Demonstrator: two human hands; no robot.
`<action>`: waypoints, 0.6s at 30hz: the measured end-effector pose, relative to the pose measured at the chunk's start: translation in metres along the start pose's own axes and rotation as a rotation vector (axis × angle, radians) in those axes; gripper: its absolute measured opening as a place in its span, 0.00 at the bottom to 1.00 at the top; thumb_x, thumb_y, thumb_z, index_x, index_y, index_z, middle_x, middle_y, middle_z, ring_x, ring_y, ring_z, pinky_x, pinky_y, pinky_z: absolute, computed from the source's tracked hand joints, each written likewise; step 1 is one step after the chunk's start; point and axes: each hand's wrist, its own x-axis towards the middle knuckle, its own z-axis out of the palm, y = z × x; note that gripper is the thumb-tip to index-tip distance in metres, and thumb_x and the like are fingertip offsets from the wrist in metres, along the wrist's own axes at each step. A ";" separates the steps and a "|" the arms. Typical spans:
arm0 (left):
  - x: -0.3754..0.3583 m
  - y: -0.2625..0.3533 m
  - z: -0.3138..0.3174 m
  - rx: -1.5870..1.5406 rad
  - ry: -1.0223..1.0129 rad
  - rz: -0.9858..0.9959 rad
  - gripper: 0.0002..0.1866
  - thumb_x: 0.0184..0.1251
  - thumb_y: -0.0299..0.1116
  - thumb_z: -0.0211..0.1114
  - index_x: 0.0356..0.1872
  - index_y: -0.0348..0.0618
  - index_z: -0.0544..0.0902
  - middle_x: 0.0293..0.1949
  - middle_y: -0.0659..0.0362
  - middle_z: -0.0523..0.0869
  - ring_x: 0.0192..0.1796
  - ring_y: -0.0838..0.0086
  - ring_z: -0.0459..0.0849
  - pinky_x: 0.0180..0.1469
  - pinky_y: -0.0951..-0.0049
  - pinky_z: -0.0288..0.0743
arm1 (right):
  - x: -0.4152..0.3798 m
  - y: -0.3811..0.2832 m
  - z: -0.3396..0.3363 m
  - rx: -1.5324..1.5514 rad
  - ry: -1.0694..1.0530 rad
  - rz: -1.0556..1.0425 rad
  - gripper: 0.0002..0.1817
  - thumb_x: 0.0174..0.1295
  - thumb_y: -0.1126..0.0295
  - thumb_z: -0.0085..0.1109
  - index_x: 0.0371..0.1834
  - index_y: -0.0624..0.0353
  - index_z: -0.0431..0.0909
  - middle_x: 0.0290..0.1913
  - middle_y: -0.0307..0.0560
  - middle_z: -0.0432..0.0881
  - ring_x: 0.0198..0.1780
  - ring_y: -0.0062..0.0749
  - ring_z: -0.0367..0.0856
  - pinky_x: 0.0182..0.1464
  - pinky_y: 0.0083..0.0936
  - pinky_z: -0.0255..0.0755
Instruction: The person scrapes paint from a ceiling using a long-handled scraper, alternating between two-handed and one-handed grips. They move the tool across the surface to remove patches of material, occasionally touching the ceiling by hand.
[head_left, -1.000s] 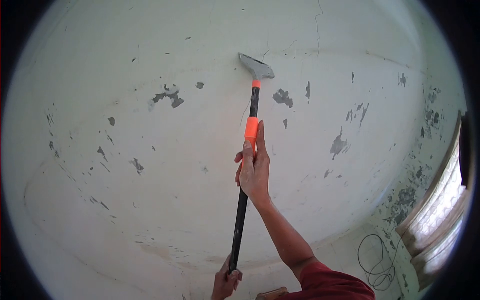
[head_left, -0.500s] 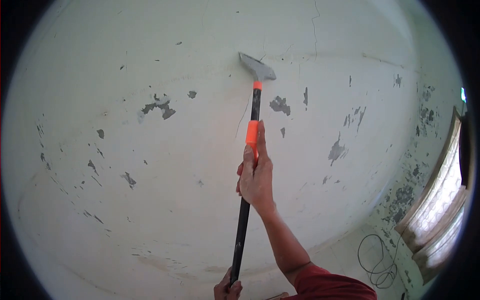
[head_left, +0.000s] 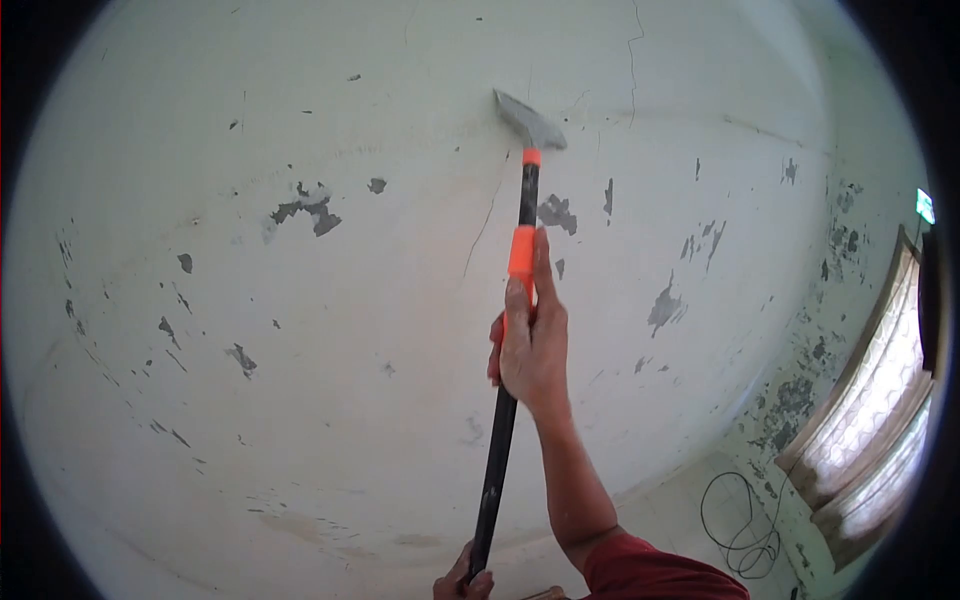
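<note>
A long-handled scraper [head_left: 495, 470] slants up across the view, with a black pole and orange collars. Its wide grey blade [head_left: 530, 122] lies against the pale wall [head_left: 330, 430], close to a thin crack. My right hand [head_left: 537, 345] is wrapped round the pole at the lower orange collar, the forefinger stretched along it. Lower down, at the bottom edge of the view, my left hand [head_left: 463, 580] grips the pole near its end; part of this hand is cut off by the frame.
Grey patches of peeled paint [head_left: 308, 208] dot the wall. At the right, a curtain [head_left: 865, 390] hangs over a bright window. A coiled dark cable [head_left: 745, 540] lies on the floor in the lower right.
The scraper's blade has moved up and to the right along the wall. Both hands have moved to the right with the pole, the right one also slightly upward.
</note>
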 end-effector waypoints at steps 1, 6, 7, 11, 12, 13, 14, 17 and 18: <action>-0.004 0.001 -0.002 -0.031 -0.008 -0.046 0.29 0.80 0.32 0.57 0.80 0.42 0.69 0.25 0.73 0.67 0.24 0.87 0.63 0.27 0.81 0.61 | -0.009 0.007 0.000 0.004 -0.018 0.008 0.33 0.86 0.61 0.37 0.89 0.47 0.41 0.18 0.35 0.65 0.12 0.17 0.65 0.12 0.23 0.69; 0.027 -0.001 0.005 0.032 -0.016 -0.011 0.29 0.80 0.32 0.56 0.80 0.43 0.68 0.24 0.73 0.67 0.24 0.87 0.63 0.27 0.82 0.61 | 0.008 0.004 -0.005 -0.052 0.007 0.017 0.33 0.86 0.64 0.36 0.89 0.46 0.37 0.20 0.35 0.66 0.13 0.18 0.65 0.14 0.24 0.73; 0.029 0.000 0.007 0.060 -0.039 0.038 0.29 0.80 0.32 0.56 0.80 0.43 0.68 0.24 0.74 0.67 0.24 0.87 0.63 0.27 0.82 0.61 | 0.012 0.000 -0.006 -0.049 0.029 0.012 0.33 0.86 0.62 0.35 0.89 0.47 0.39 0.18 0.35 0.65 0.12 0.18 0.65 0.12 0.24 0.70; 0.016 0.000 0.003 0.039 -0.022 0.089 0.29 0.81 0.32 0.56 0.80 0.42 0.68 0.24 0.74 0.67 0.25 0.87 0.64 0.27 0.82 0.61 | -0.001 0.009 -0.004 -0.026 0.039 0.004 0.32 0.86 0.61 0.34 0.89 0.48 0.40 0.18 0.36 0.66 0.10 0.18 0.65 0.11 0.23 0.68; 0.014 -0.001 0.000 0.034 -0.002 0.054 0.30 0.81 0.33 0.56 0.81 0.41 0.68 0.24 0.74 0.67 0.25 0.87 0.64 0.27 0.81 0.61 | -0.008 0.012 -0.006 0.006 -0.002 0.016 0.33 0.86 0.61 0.35 0.89 0.46 0.39 0.18 0.36 0.66 0.11 0.18 0.65 0.11 0.24 0.68; 0.013 -0.001 0.000 0.025 0.021 0.018 0.30 0.80 0.33 0.55 0.81 0.40 0.67 0.24 0.73 0.67 0.25 0.86 0.64 0.27 0.81 0.62 | -0.005 0.013 -0.008 0.006 0.001 0.019 0.33 0.86 0.61 0.35 0.89 0.46 0.39 0.18 0.36 0.66 0.11 0.18 0.65 0.11 0.24 0.68; 0.020 -0.004 0.003 0.024 0.021 0.020 0.30 0.80 0.33 0.55 0.81 0.40 0.67 0.24 0.73 0.67 0.25 0.86 0.64 0.27 0.81 0.62 | 0.003 0.011 -0.011 -0.030 0.000 0.023 0.33 0.86 0.63 0.35 0.89 0.45 0.37 0.19 0.36 0.66 0.12 0.19 0.65 0.12 0.25 0.71; 0.030 -0.005 0.009 0.147 -0.036 0.051 0.31 0.81 0.35 0.56 0.81 0.40 0.66 0.24 0.72 0.67 0.25 0.85 0.63 0.27 0.80 0.62 | 0.017 -0.004 -0.021 -0.064 -0.001 0.062 0.34 0.85 0.66 0.35 0.89 0.44 0.34 0.19 0.36 0.67 0.13 0.20 0.66 0.14 0.26 0.73; 0.025 0.000 0.015 0.141 -0.022 0.053 0.31 0.81 0.36 0.57 0.81 0.40 0.67 0.24 0.72 0.67 0.25 0.85 0.63 0.27 0.80 0.62 | 0.019 -0.008 -0.023 -0.075 -0.014 0.081 0.35 0.85 0.66 0.36 0.89 0.45 0.33 0.19 0.36 0.67 0.14 0.20 0.66 0.14 0.26 0.73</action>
